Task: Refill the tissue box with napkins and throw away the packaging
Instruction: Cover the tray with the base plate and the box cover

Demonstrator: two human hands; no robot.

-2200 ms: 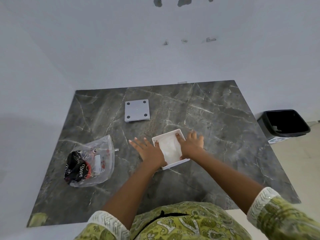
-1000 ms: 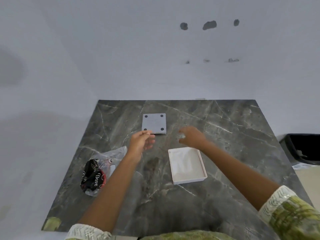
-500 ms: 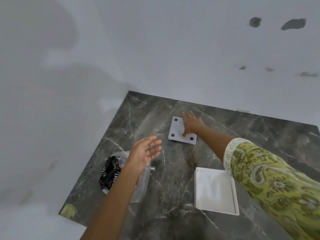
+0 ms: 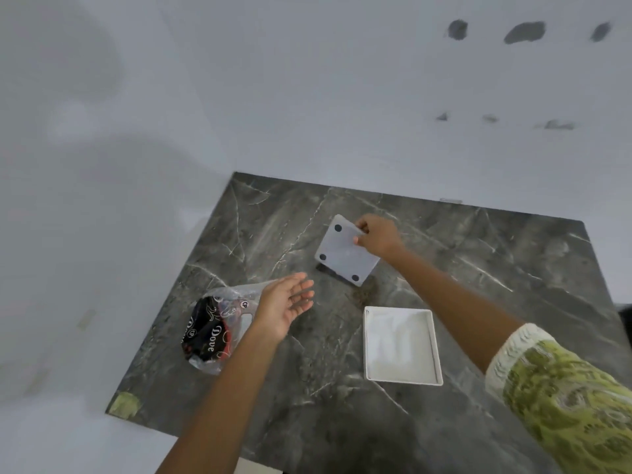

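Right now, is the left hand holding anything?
No, the left hand hovers open and empty above the plastic packaging; only the right hand grips the lid.

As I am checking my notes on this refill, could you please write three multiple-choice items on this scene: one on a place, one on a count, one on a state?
1. Where does the wrapper lie?
A. left of the box
B. right of the box
C. inside the box

2. How many dark dots show on the lid?
A. one
B. three
C. six

3. What is the state of the lid?
A. flat on the table
B. closed on the box
C. tilted, gripped by the right hand

Answers:
1. A: it lies on the table beyond the left hand, away from the box.
2. B: three dots show; the right hand covers the fourth corner.
3. C: one edge is raised, with shadow beneath.
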